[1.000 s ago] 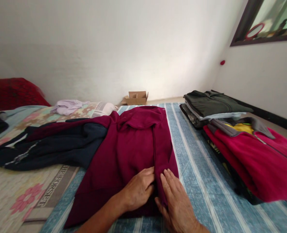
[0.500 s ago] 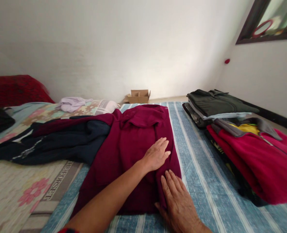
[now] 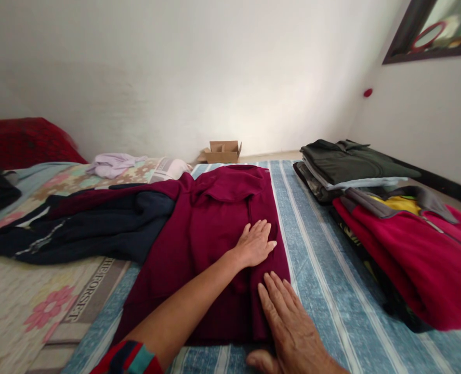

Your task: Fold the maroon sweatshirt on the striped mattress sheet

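Note:
A maroon hooded sweatshirt (image 3: 210,218) lies flat on a blue striped mat (image 3: 331,275), its right side folded in. My left hand (image 3: 253,244) rests palm down on the middle of the sweatshirt, fingers spread and gripping nothing. A striped sleeve cuff (image 3: 127,358) shows at my left forearm. My right hand (image 3: 288,327) lies flat lower down, its fingers on the sweatshirt's right edge and its thumb near the mat. To the left, a dark navy garment (image 3: 105,218) stretches out from under the sweatshirt's maroon sleeve.
A folded dark green jacket stack (image 3: 355,166) and a red fleece jacket (image 3: 405,254) lie to the right. A cardboard box (image 3: 222,152) stands by the far wall. A lilac cloth (image 3: 113,165) and a red cushion (image 3: 23,144) lie on the floral mattress (image 3: 27,301).
My left hand has moved up from the lower fold to the middle of the sweatshirt and now lies flat. My right hand stays near the lower right edge. The striped cuff has come into view.

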{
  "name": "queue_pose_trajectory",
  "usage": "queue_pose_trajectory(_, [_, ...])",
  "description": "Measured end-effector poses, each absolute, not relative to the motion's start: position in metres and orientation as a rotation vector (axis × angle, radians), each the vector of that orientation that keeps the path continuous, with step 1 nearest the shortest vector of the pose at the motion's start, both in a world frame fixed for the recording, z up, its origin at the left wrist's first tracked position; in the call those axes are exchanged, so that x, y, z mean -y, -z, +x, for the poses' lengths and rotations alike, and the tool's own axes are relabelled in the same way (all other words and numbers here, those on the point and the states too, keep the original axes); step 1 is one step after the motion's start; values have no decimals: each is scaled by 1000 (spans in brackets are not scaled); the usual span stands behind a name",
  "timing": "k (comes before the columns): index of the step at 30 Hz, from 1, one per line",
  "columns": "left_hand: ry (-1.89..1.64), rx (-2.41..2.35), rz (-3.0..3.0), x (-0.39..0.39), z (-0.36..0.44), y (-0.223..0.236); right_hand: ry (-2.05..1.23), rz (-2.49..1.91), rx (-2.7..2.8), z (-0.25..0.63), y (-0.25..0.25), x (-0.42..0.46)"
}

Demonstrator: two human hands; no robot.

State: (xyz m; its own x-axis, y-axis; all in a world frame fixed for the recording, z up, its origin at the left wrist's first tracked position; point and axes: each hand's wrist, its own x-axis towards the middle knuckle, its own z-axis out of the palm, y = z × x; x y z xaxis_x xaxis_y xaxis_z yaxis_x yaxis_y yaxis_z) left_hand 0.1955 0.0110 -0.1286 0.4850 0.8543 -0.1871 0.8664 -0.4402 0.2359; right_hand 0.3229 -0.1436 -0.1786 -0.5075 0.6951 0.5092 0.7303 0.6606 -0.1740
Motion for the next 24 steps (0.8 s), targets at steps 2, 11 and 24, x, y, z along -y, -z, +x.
queue_pose_trajectory(2, [-28,-1437,2442,-14,203,122,69,-1065,2350,326,169,144])
queue_pose_trajectory(11, [-7,-1359,2485,-18,215,153,172,-980,2399,315,200,143])
queue_pose_trajectory(24, [-32,-1398,2552,-15,207,162,336,-866,2151,298,172,95])
